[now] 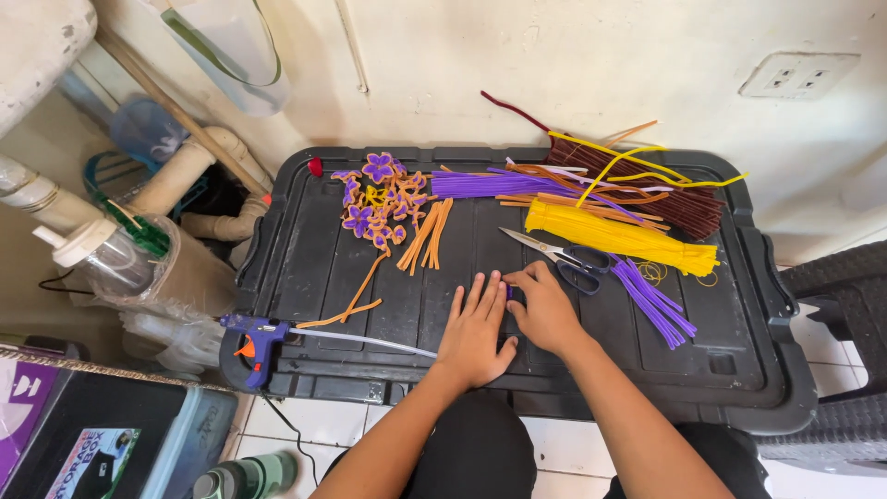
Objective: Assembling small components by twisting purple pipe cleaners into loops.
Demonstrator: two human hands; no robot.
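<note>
Left hand [474, 333] flat, fingers spread; right hand [545, 310] pinching small purple fuzzy-wire piece [508, 291], probably. Finished purple-orange wire flowers [379, 199] up-left; yellow wire bundle [619, 236] unused.

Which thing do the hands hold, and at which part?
Right hand pinches a small purple piece at its end; the kind cannot be told. Left hand lies flat on the lid.

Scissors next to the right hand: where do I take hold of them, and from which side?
Probably at the dark looped handles of the scissors, coming in from the near right where the right hand already is. The loops lie flat on the black lid, while the closed blades point up-left, away from that hand.
</note>
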